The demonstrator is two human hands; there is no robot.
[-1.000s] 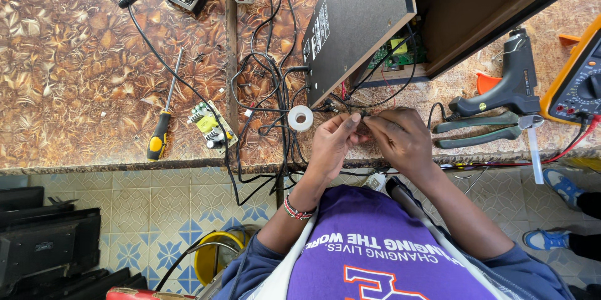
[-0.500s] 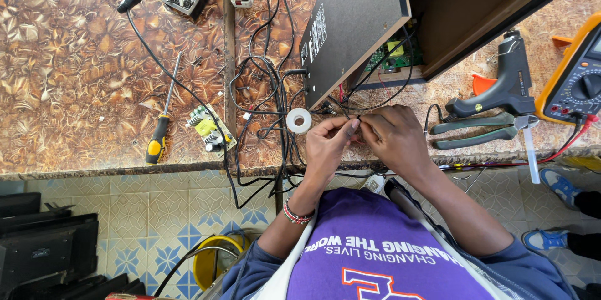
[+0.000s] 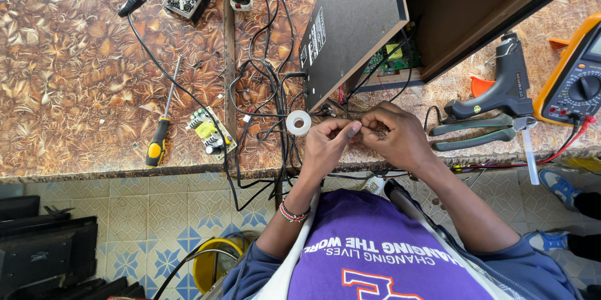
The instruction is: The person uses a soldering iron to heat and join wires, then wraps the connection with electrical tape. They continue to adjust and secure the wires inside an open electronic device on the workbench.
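The counter (image 3: 75,87) has a glossy, smooth laminate face printed with a brown leaf pattern, and on it the screwdriver (image 3: 161,126) shows a bare metal shaft with a black and yellow plastic handle, just left of a small circuit board (image 3: 210,132) with a matt green face. The open speaker cabinet (image 3: 400,18) looks like matt black board outside and raw brown wood inside, while the roll of white tape (image 3: 298,123) beside it is smooth and slightly shiny. Right of the cabinet lie a matt black plastic glue gun (image 3: 501,90), pliers (image 3: 482,132) with dull green rubbery grips, and a multimeter (image 3: 573,81) in a yellow rubbery casing.
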